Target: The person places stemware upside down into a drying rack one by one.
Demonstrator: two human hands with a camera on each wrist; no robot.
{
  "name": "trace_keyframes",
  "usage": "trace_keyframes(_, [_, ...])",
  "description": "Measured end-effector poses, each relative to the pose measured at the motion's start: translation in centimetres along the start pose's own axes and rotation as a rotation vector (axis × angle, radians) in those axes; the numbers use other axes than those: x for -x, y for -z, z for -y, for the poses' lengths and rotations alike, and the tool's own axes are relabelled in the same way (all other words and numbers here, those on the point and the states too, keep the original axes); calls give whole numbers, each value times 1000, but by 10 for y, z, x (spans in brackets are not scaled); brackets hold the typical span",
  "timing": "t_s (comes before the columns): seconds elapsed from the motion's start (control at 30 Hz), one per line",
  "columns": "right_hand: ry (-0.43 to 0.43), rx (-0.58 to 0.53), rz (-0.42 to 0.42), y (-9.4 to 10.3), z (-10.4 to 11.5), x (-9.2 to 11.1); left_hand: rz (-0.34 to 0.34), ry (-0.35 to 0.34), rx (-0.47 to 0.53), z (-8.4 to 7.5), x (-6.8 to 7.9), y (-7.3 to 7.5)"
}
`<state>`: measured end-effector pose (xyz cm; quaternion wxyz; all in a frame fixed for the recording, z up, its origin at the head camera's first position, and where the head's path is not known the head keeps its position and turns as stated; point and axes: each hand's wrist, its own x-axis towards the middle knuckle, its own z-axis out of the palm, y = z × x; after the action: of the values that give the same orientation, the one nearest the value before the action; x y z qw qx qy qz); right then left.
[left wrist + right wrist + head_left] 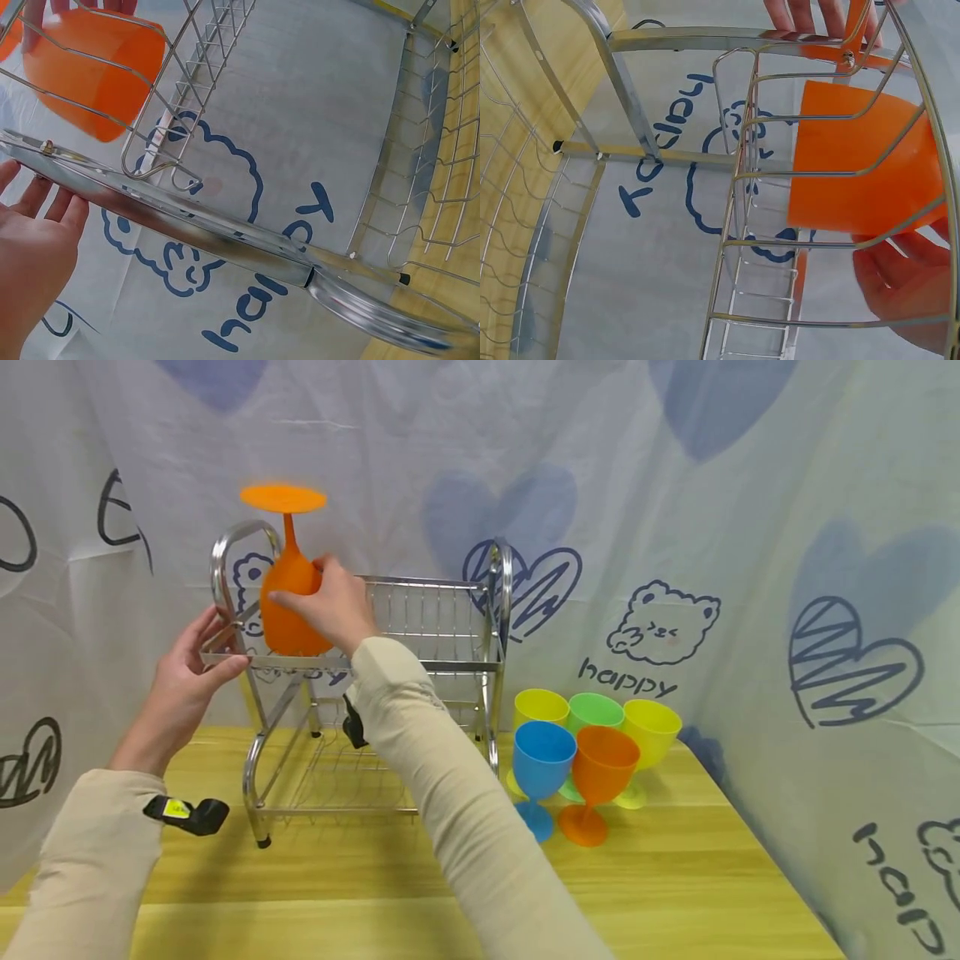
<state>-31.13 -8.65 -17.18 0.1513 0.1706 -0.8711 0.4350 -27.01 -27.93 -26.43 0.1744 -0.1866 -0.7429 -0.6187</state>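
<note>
And here's the right hand (341,610), thumb in front, fingers behind, gripping an orange cup (289,578) by the bowl! The cup is upside down, foot in the air, at the left end of the upper shelf (457,667); whether its rim touches the wires, I can't tell. Light pressure should do here, since that bowl looks like thin plastic, and keeping the foot level ought to let the rim meet the wires evenly.

Over to the left hand (187,664), clasping the shelf's near left corner. Smart support, I'd say: this shiny metal rack (218,564) looks light enough to shift if nudged. Fingertips are best kept outside the rail.

Below sits the lower shelf (337,812). Off to the right, five stemmed cups stand upright on the table (675,893): blue (543,758) and orange in front, yellow, green (596,714) and yellow behind. Beyond hangs a printed curtain (390,427).
</note>
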Motion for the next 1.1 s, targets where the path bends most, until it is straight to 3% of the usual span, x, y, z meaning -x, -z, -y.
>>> trace_keyframes(0.2, [-65,149,27,-3,-4,4,-20,4,-2,2,1,-5])
trace_keyframes(0.5, [-111,182,80,-4,-7,4,-22,18,-86,4,1,-5])
trace_keyframes(0.8, [-98,148,161,1,-8,5,-23,6,-64,5,0,-6])
trace_keyframes(1.1, [-33,242,205,18,7,3,-41,3,-66,5,2,-2])
